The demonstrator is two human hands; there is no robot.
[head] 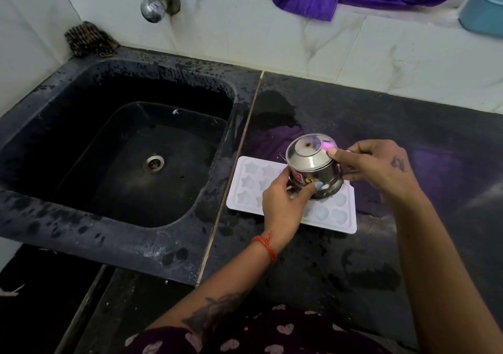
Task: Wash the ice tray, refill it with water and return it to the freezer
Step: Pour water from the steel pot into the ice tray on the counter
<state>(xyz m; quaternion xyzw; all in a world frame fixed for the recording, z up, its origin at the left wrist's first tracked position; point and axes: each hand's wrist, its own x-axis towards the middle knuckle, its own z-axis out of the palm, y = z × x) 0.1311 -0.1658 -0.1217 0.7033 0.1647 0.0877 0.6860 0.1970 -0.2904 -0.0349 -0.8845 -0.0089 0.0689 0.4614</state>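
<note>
A black sink (49, 146) sits left of the wet dark tabletop (394, 163), where the white ice tray (337, 224) lies flat. Over it both grips curl round a tilted steel pot (313, 165): left hand (283, 206) underneath, right hand (378, 165) pinching its side.

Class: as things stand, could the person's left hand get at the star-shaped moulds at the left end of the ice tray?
Probably not at once: the left hand grips the steel pot over the ice tray. The star moulds lie uncovered just beside it, so once it lets go, likely yes.
</note>
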